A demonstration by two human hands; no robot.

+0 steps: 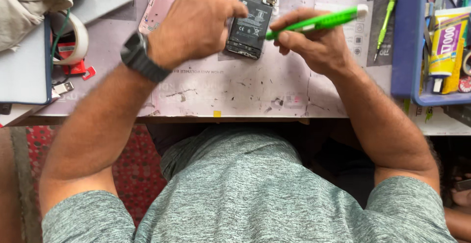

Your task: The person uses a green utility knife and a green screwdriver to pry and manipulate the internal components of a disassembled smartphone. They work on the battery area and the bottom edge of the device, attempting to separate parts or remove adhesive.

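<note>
Worn pink work mat (235,91), opened phone (250,25) lying back-up.
Left hand (196,22) pressing phone's edge, fingers bent; right hand (314,44) clamped on green screwdriver (319,22), tip at battery.

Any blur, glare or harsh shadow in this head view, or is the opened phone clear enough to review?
Head view: even, soft light with no harsh shadows; the opened phone is fairly sharp, its top cut by the frame edge; the left hand covers its left edge; the right hand and green screwdriver are slightly soft; no strong glare on the work mat.
</note>
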